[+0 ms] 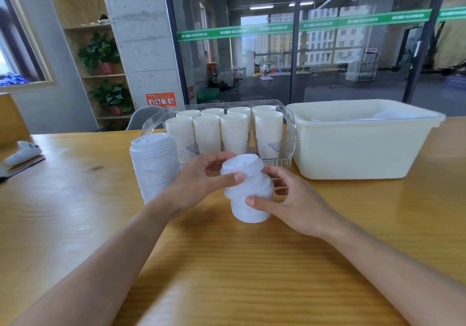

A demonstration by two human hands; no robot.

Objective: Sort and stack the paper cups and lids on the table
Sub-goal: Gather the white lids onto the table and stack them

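Note:
A short stack of white plastic lids [248, 194] stands on the wooden table [75, 212] in front of me, its upper lids skewed to the left. My left hand [201, 182] grips the upper lids from the left, thumb on the near side. My right hand [292, 204] holds the lower part from the right, thumb pressed against the stack. A taller stack of lids [153, 167] stands to the left. Several stacks of white paper cups [222, 131] fill a clear plastic tray [290, 134] behind my hands.
A white plastic bin [360, 146] with something white inside sits at the right, next to the tray. A white controller [22, 153] on a dark pad lies at the table's far left edge. A grey chair back [143, 117] shows behind the table.

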